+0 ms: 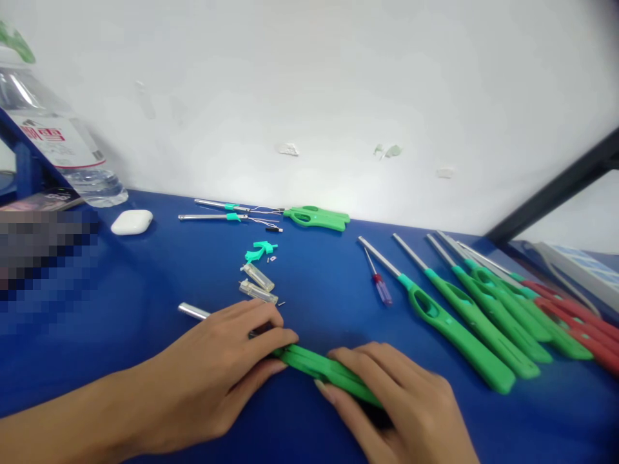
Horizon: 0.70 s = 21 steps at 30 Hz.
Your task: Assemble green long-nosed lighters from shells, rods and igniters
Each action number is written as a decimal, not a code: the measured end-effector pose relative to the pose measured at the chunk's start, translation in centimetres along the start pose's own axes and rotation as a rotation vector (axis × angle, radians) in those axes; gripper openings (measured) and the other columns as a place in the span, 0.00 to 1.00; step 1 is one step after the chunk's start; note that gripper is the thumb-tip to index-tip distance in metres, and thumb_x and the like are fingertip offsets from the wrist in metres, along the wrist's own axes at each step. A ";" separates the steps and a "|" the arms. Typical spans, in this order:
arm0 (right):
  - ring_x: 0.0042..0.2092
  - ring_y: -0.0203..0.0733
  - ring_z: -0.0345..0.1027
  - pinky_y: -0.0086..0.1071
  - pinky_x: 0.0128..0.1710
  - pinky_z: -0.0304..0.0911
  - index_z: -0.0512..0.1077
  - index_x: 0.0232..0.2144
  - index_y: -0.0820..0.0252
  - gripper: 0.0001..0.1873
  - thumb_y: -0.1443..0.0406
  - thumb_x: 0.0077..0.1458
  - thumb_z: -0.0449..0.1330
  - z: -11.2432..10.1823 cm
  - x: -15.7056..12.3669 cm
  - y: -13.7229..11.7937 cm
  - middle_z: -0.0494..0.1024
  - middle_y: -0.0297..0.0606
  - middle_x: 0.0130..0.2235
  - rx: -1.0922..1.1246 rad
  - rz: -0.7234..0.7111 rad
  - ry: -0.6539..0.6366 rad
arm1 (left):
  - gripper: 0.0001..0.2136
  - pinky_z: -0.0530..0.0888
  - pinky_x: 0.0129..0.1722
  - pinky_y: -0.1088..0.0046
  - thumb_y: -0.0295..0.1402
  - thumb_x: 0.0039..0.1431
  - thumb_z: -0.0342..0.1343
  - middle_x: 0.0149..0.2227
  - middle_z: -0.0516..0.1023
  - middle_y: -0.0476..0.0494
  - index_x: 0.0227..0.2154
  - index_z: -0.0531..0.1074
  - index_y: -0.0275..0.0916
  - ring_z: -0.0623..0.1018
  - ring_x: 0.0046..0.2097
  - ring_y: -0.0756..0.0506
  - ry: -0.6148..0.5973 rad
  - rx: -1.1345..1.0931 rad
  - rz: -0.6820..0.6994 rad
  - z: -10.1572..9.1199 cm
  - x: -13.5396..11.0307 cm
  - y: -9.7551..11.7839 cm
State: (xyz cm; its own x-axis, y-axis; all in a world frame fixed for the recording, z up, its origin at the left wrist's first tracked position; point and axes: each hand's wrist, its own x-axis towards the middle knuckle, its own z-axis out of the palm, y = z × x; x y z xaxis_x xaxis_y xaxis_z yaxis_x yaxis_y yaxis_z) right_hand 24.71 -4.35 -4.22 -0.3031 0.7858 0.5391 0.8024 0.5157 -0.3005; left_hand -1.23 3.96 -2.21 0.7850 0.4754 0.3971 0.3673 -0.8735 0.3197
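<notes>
Both my hands press on a green long-nosed lighter (322, 368) lying on the blue table (145, 303). My left hand (217, 374) pinches it near the metal tube (193, 312), which sticks out to the left. My right hand (401, 399) covers and grips the green handle end. Just beyond my left hand lie two clear gas tanks (258, 283), a teal trigger piece (260, 250) and some tiny parts.
A row of several green lighters (464, 322) and red ones (580, 322) lies at the right, beside a small red screwdriver (380, 283). Two bare tubes with wires (227, 212) and a green shell (316, 218) lie at the back. A white case (131, 222) and a water bottle (58, 142) sit at the left.
</notes>
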 end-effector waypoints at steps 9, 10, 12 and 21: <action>0.35 0.40 0.81 0.29 0.38 0.77 0.79 0.48 0.55 0.08 0.60 0.72 0.62 0.0 -0.1 0.0 0.84 0.36 0.38 0.005 0.008 -0.021 | 0.13 0.78 0.46 0.68 0.26 0.77 0.46 0.47 0.80 0.42 0.51 0.75 0.42 0.80 0.46 0.43 0.011 -0.003 -0.001 -0.1 0.1 0.2; 0.35 0.40 0.81 0.29 0.38 0.77 0.79 0.48 0.55 0.08 0.60 0.72 0.62 0.0 -0.1 0.0 0.84 0.36 0.38 0.007 0.010 -0.019 | 0.13 0.78 0.46 0.69 0.25 0.77 0.46 0.47 0.80 0.42 0.51 0.75 0.42 0.80 0.46 0.43 0.014 -0.006 -0.001 -0.1 0.1 0.2; 0.35 0.40 0.81 0.29 0.38 0.77 0.79 0.48 0.55 0.08 0.60 0.72 0.62 0.0 0.0 0.0 0.84 0.36 0.38 0.008 0.009 -0.018 | 0.13 0.78 0.47 0.69 0.25 0.77 0.47 0.47 0.80 0.43 0.51 0.75 0.42 0.81 0.46 0.43 0.018 -0.013 -0.002 0.0 0.1 0.2; 0.35 0.40 0.81 0.29 0.38 0.76 0.78 0.49 0.54 0.07 0.61 0.71 0.64 0.0 -0.1 0.0 0.84 0.35 0.38 0.012 0.006 -0.021 | 0.12 0.78 0.47 0.68 0.26 0.78 0.45 0.48 0.79 0.43 0.52 0.73 0.42 0.80 0.47 0.43 0.005 0.013 0.005 0.0 0.1 0.2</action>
State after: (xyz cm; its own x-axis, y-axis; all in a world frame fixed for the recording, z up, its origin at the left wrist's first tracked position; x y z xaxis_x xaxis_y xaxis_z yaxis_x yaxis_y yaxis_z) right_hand 24.73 -4.40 -4.27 -0.3092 0.7957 0.5208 0.7981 0.5149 -0.3129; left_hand -1.09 3.86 -2.10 0.7844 0.4714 0.4031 0.3698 -0.8772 0.3063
